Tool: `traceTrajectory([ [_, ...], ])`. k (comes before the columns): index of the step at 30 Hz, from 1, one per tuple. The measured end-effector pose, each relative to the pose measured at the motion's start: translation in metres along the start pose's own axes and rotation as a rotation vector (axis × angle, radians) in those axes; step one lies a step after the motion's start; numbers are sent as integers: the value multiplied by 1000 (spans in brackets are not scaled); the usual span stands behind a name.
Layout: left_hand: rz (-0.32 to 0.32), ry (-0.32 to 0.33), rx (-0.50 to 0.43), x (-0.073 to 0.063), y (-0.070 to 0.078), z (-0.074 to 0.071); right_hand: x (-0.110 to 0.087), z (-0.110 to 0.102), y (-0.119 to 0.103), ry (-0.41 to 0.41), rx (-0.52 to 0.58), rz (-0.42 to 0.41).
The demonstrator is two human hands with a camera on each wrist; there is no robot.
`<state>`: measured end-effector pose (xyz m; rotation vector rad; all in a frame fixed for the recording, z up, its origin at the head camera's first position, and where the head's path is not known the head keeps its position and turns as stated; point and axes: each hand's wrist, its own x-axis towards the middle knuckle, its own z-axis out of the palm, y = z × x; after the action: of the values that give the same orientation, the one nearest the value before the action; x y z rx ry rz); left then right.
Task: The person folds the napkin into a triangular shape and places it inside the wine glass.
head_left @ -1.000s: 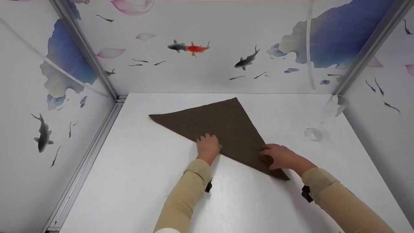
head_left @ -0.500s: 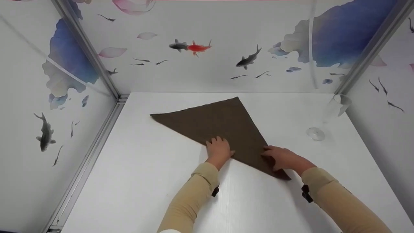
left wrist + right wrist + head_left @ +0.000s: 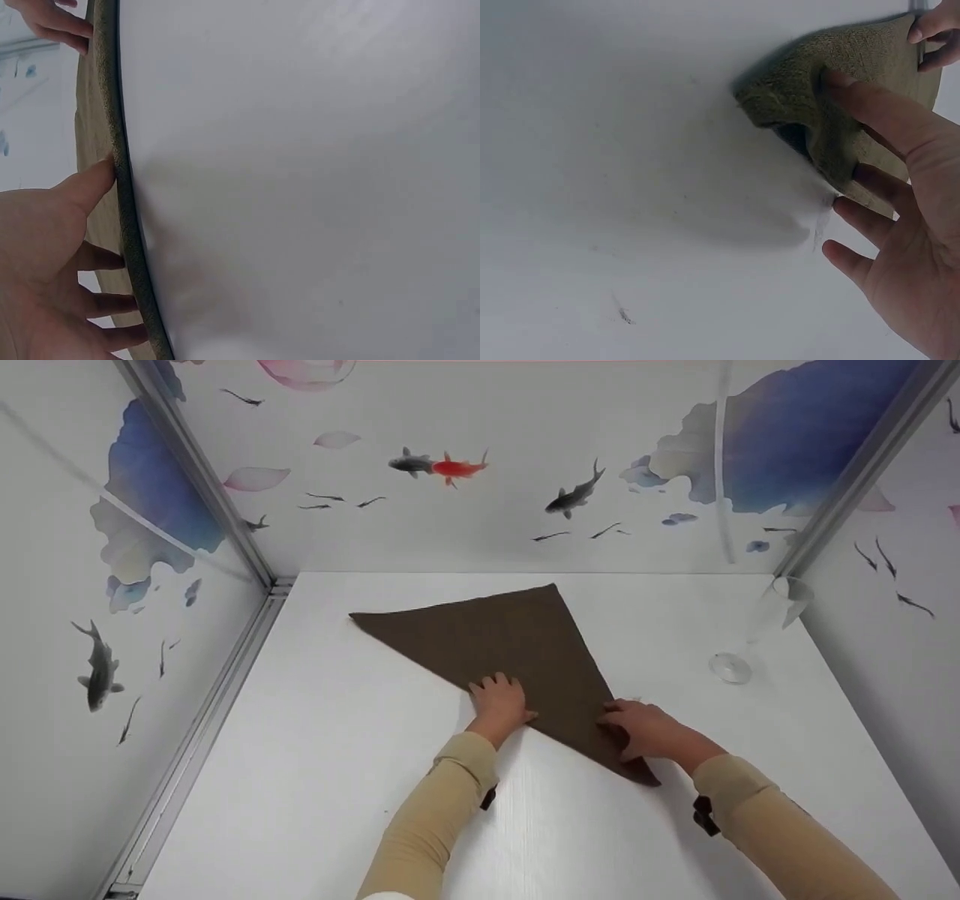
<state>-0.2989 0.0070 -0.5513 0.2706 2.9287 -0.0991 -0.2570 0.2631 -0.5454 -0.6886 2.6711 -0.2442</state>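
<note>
A brown cloth (image 3: 517,637), folded into a triangle, lies on the white table. My left hand (image 3: 499,706) rests on its long folded edge near the middle, fingers spread. In the left wrist view the thumb and fingertips of the left hand (image 3: 52,262) lie along the rounded fold (image 3: 131,217). At the near right corner my right hand (image 3: 646,727) pinches the cloth between thumb and fingers. Its corner (image 3: 780,101) puckers up around the thumb of the right hand (image 3: 922,225) in the right wrist view, while the lower fingers extend past the edge over the table.
A clear stemmed glass (image 3: 730,668) stands on the table (image 3: 300,780) at the back right. White panels printed with fish and petals (image 3: 457,517) enclose the table at the back and both sides, with metal frame posts (image 3: 240,532) at the corners.
My left hand has slid a little to the right along the folded edge. The right hand keeps its hold, and the cloth's near corner has shifted slightly down and left.
</note>
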Motion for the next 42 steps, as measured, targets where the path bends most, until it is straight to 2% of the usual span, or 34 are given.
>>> traceTrajectory([
  [5, 14, -36, -4, 2, -9, -2, 2, 3, -9, 31, -27, -6],
  [13, 60, 0, 4, 2, -26, -3, 5, 9, -22, 67, -53, -12],
  [21, 57, -30, -20, 3, -42, -9, 9, 13, -39, 118, -18, -13],
  [27, 38, -49, -48, 7, -49, -8, 15, 18, -50, 143, -20, -3],
  [32, 20, -48, -34, 9, -54, -5, 21, 25, -58, 157, -18, 2],
  [37, 33, -12, -9, 9, -56, -3, 26, 28, -67, 173, -39, 20],
  [42, 56, -10, -8, 11, -59, -2, 31, 29, -79, 176, -76, 36],
])
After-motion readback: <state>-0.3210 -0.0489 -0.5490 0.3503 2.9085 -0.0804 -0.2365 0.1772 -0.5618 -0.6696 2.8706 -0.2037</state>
